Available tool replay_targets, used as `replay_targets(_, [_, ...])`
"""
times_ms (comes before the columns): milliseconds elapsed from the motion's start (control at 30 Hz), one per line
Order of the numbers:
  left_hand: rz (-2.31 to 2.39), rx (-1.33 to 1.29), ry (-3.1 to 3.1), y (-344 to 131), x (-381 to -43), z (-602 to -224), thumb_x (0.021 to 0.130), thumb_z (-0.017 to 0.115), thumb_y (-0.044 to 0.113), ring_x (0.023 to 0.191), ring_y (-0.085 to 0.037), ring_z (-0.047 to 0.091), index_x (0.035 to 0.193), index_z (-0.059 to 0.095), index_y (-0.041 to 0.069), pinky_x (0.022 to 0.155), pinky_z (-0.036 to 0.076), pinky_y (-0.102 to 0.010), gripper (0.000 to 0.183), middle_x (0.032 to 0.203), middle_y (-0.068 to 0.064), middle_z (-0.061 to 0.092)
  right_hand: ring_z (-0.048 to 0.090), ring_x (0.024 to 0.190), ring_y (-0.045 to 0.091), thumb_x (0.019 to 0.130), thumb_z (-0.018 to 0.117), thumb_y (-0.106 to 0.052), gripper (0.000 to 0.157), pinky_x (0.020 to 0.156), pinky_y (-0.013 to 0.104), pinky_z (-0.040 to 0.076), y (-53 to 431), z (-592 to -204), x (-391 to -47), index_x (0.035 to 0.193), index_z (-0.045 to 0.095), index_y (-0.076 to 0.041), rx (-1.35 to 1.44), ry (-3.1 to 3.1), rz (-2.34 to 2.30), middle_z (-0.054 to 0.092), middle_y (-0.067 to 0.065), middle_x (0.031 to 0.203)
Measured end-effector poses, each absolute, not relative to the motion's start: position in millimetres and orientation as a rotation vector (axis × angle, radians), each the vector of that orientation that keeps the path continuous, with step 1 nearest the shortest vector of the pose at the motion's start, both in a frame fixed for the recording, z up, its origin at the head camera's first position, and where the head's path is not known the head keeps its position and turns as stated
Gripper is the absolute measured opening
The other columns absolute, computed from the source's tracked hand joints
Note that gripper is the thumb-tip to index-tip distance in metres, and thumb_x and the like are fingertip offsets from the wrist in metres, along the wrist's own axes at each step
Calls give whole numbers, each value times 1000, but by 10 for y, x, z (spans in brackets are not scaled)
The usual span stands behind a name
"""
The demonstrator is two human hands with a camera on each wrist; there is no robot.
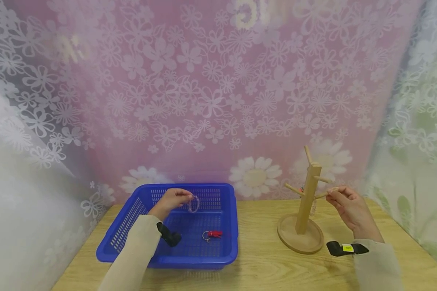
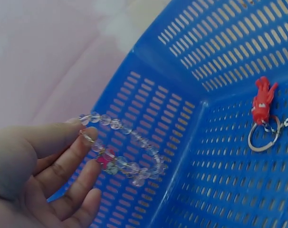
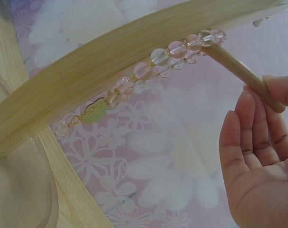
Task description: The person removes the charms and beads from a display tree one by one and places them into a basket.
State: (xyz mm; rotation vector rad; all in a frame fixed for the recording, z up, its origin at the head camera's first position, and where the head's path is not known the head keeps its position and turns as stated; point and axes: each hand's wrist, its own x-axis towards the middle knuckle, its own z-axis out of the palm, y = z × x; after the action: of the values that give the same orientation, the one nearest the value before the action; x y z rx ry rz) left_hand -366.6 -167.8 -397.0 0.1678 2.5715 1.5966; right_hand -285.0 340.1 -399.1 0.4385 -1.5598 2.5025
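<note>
Between thumb and fingertips my left hand (image 1: 172,201) pinches a clear beaded bracelet (image 2: 153,154) with a small pink charm, held over the blue plastic basket (image 1: 233,226). Inside the basket lies a keychain (image 2: 263,104) with a red figure and a metal ring. On the right, a wooden stand (image 1: 306,202) with several pegs rises from a round base. My right hand (image 1: 351,206) pinches the end of one peg (image 3: 244,73) between thumb and fingers. From that peg, close to the post, hangs a pink and clear beaded bracelet (image 3: 144,70) with a leaf-like charm.
Basket and stand both rest on a wooden table (image 1: 258,258), with bare wood between them. Behind it hangs a pink floral curtain (image 1: 211,101). Something small and red (image 1: 301,190) shows behind the post. Each wrist wears a black strap (image 1: 169,235).
</note>
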Motion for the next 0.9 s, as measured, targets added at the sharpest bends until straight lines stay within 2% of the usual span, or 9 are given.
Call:
replay_targets(333, [1490, 103, 2555, -1708, -3681, -4011, 88, 67, 16, 86, -16, 64, 99, 71, 4, 88, 47, -46, 17, 95, -5, 72, 66, 79, 10, 94, 49, 5, 21, 76, 20, 54, 3398, -3971, -2871, 87, 65, -7, 456, -1569, 2489, 67, 0, 85])
replay_targets(667, [1452, 117, 2557, -1723, -3626, -4007, 86, 66, 11, 89, -16, 65, 102, 70, 2, 86, 48, -46, 19, 99, -7, 72, 66, 79, 10, 93, 51, 3, 17, 76, 21, 54, 3395, -3982, -2848, 87, 64, -7, 444, -1564, 2494, 67, 0, 85])
replay_targets(900, [1438, 123, 2553, -1718, -3622, -4029, 87, 66, 11, 92, -17, 65, 108, 69, 0, 86, 47, -45, 24, 102, -9, 71, 66, 80, 10, 94, 49, 6, 21, 77, 20, 53, 3395, -3984, -2835, 87, 64, -7, 464, -1551, 2497, 67, -1, 86])
